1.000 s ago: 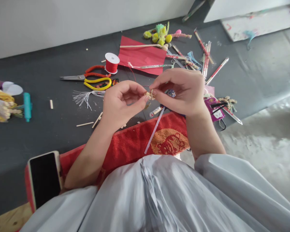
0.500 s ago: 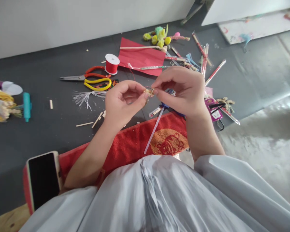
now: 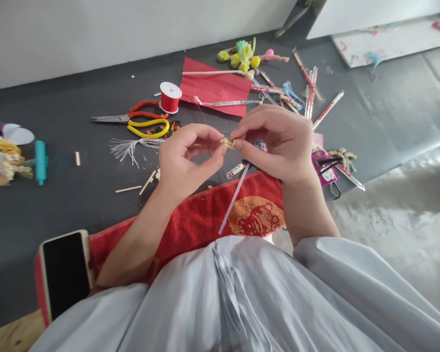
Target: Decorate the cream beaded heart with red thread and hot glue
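Note:
Between my two hands is a small beige-gold piece [image 3: 227, 142], too small to name exactly. My left hand [image 3: 192, 159] pinches its left end with thumb and forefinger. From the other side my right hand [image 3: 278, 139] pinches its right end, fingers curled. A thin red thread [image 3: 201, 113] runs from near the red paper toward my fingertips. Beyond my left hand lie scissors [image 3: 146, 122] with orange and yellow handles, beside a spool of red thread [image 3: 169, 98]. White strings [image 3: 132, 148] spread out just left of that hand.
Red paper [image 3: 216, 88] with sticks on it lies behind my hands. Wrapped sticks [image 3: 311, 93] and a purple card [image 3: 324, 166] are at the right. A red towel [image 3: 194, 215] lines the near edge, with a phone [image 3: 66, 274] at its left. A teal tube [image 3: 40, 162] lies far left.
My hands stay nearly in place, with the right hand a touch lower. The small beige piece has turned slightly between my fingertips. The things on the table have not moved.

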A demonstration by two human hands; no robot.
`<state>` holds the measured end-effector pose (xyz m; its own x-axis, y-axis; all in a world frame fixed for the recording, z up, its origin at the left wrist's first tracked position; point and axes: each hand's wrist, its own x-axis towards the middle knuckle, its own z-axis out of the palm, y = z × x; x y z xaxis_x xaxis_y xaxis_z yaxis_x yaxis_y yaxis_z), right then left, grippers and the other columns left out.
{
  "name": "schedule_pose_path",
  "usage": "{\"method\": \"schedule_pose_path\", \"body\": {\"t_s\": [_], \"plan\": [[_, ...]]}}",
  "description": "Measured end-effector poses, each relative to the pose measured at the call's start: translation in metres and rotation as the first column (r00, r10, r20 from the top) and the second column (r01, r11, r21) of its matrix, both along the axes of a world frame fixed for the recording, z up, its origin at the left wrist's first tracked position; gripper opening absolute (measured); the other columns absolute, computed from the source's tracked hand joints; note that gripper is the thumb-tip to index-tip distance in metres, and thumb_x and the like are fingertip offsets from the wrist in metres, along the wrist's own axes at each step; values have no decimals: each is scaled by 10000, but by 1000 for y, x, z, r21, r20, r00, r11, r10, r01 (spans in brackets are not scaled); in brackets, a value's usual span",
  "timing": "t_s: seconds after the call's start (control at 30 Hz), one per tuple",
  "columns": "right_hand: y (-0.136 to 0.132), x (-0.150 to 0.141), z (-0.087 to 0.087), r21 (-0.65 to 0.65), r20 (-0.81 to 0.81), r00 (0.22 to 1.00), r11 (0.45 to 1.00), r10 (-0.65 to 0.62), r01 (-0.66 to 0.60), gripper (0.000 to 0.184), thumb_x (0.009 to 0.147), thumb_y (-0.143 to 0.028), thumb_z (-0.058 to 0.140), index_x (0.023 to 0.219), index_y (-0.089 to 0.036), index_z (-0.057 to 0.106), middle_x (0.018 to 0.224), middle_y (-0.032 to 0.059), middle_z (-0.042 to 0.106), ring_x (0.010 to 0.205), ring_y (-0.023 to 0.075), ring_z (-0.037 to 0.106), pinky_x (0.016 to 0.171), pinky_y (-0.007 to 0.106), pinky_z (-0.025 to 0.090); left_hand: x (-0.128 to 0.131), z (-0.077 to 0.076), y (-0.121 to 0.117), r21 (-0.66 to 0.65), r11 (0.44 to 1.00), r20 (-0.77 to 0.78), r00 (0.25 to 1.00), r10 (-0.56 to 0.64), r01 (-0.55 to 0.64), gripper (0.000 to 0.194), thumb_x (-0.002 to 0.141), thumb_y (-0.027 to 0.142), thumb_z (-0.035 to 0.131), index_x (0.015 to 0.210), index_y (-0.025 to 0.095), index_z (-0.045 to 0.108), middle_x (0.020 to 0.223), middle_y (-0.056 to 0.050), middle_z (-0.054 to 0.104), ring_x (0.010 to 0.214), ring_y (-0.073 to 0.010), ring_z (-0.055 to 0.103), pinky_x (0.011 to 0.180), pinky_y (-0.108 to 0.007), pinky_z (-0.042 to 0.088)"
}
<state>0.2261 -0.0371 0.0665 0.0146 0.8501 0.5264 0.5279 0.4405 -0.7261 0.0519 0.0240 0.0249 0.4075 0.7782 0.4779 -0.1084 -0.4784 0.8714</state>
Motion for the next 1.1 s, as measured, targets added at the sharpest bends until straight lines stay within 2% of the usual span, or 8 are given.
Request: {"method": "schedule_pose_path", "body": {"t_s": [0.13,0.27,0.37,0.5,0.6,0.8,1.1], "plan": [[-2,-1,3,-13,-29,1000,1000,10,-10,202,787,-104,607,878,-227,740,837,29,718,706,138,662,584,284,600,1,1,0,-20,1000,-3,1000,9,-9,248,879,457,765,942,230,686,927,-9,761,810,-138,754,748,-278,666],[-4,2,6,-74,12,1000,997,28,-27,281,738,-104,643,929,-275,758,884,42,729,736,167,669,619,310,629,1,2,0,-23,1000,-1,1000,11,-11,246,879,457,769,929,232,684,907,0,755,794,-133,751,732,-267,664],[-2,7,6,30,14,993,992,118,-119,331,743,-113,692,1009,-293,771,915,18,723,785,162,689,626,296,632,1,2,1,-22,1000,18,1000,9,-8,256,881,467,766,913,228,678,899,-2,753,790,-138,751,727,-278,668],[4,11,3,161,89,987,976,133,-146,178,800,-184,771,968,-235,794,891,13,728,758,130,680,609,271,590,0,1,3,-24,1000,-5,1000,4,-4,256,893,475,750,918,231,678,906,-7,749,806,-146,752,728,-287,670],[6,12,2,194,123,987,973,102,-125,83,835,-226,780,916,-234,798,864,9,732,733,121,673,633,274,581,0,1,2,-15,1000,-20,1000,6,-7,252,903,475,735,932,231,676,922,-10,747,816,-147,752,730,-284,672],[4,14,-4,65,103,994,997,43,-50,70,866,-317,766,873,-251,789,855,19,712,740,148,686,646,303,601,0,1,-1,-1,1000,-34,999,-20,20,284,904,503,733,976,233,678,965,-18,756,857,-147,760,765,-278,675],[1,5,2,36,57,998,999,-17,15,25,852,-253,771,827,-253,774,850,43,745,751,168,689,643,322,637,-1,1,-1,30,999,-25,999,-21,22,249,922,488,718,998,253,686,1010,-17,765,896,-147,767,805,-285,683]]}}
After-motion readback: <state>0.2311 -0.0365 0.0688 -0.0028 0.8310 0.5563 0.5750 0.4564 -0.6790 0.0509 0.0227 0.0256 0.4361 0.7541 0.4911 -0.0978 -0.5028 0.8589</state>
